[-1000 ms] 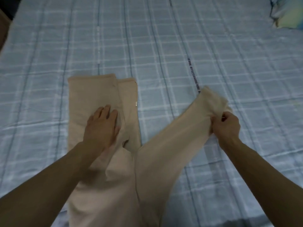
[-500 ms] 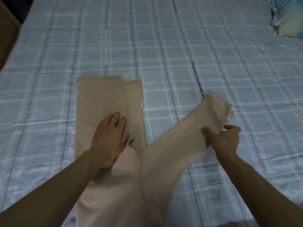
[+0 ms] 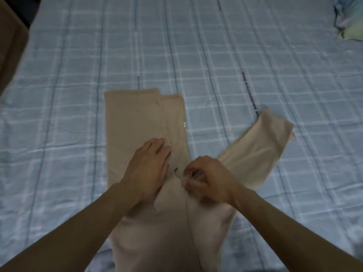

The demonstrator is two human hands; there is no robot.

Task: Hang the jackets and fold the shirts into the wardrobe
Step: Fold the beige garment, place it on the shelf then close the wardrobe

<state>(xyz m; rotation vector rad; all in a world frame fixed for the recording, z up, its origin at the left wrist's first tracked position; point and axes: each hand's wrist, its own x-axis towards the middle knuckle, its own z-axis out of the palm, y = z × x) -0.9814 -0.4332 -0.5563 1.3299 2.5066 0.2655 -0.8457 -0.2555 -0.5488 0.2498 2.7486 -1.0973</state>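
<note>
A beige shirt (image 3: 135, 118) lies flat on the blue plaid bed sheet (image 3: 216, 46). Its left part is folded into a long strip pointing away from me. One sleeve (image 3: 261, 146) stretches out diagonally to the right. My left hand (image 3: 148, 167) lies flat, fingers straight, pressing the folded strip down. Just to its right, my right hand (image 3: 208, 178) has its fingers curled and pinches the fabric at the base of that sleeve.
A pillow with a pale green and blue cover (image 3: 351, 18) lies at the far right corner of the bed. A brown piece of furniture (image 3: 9, 50) stands along the left edge. A printed label strip (image 3: 250, 95) runs on the sheet.
My right hand let go of the sleeve's far end and moved left to the sleeve's base beside my left hand. The sleeve end now lies on the sheet. The left hand stayed pressing.
</note>
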